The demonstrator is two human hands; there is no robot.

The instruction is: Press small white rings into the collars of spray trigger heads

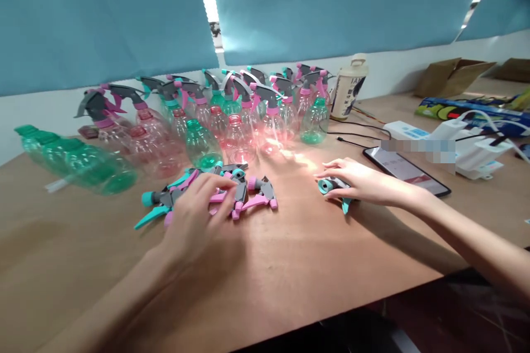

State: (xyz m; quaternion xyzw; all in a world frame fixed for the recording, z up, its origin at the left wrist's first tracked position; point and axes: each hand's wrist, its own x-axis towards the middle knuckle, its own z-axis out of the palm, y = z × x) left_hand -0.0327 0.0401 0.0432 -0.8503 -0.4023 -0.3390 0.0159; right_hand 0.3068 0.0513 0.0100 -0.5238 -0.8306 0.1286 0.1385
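Note:
Several grey spray heads with pink or teal parts lie in a pile at the middle of the table. My left hand (199, 207) is over this pile, its fingers apart and touching a pink and grey spray head (240, 193). To the right of the pile, another pink spray head (263, 194) lies at its edge. Farther right, my right hand (351, 179) has its fingers round a teal and grey spray head (327, 186), low at the table top. Behind the pile stand an uncapped green bottle (202, 146) and an uncapped pink bottle (239, 140).
Many bottles with spray heads stand at the back, and green bottles (78, 157) lean together at the left. A white tumbler (349, 88), cables, a phone (408, 171), a power strip (408, 131) and a cardboard box (449, 77) are to the right.

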